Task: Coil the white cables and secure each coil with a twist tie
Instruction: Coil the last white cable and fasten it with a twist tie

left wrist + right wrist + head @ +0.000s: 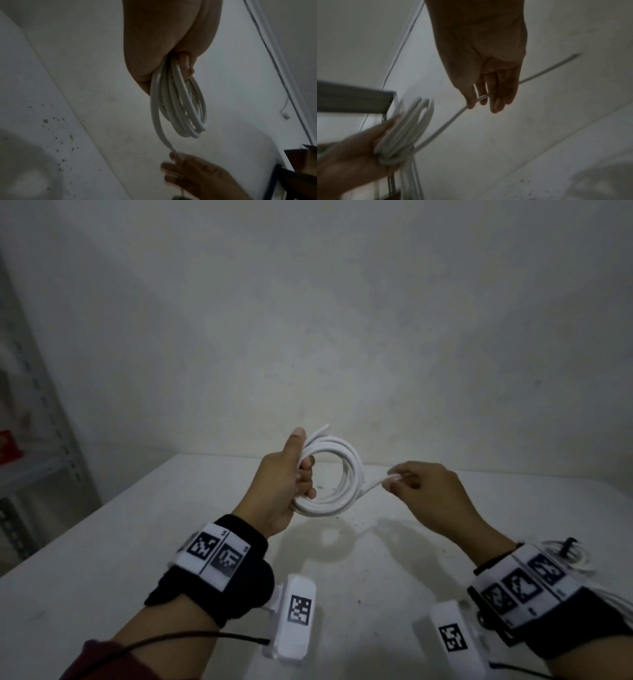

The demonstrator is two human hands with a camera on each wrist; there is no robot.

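At the far left, beyond the table's left edge, a grey metal shelving rack (pixel 30 392) is standing against the wall. A white table (pixel 102 559) is filling the lower half of the head view, its far edge butting the pale wall (pixel 342 302) and its left edge slanting toward the near corner; broad bare surface is lying open on the left side and between the two forearms. Above the table's middle, toward the far edge, the left hand (pixel 284 484) is gripping a coiled white cable (pixel 346 474), fingers curled through the loops and thumb pressing up along the bundle; the coil is hanging clear of the tabletop, casting a ring of shadow below it. One loose strand is running rightward from the coil to the right hand (pixel 428 491), which is pinching it between thumb and fingertips (pixel 471 104), the free tail sticking out past the hand in the right wrist view. Near the table's right edge, behind the right wrist, a second white cable bundle (pixel 579 559) is lying on the surface, partly hidden by the wristband.
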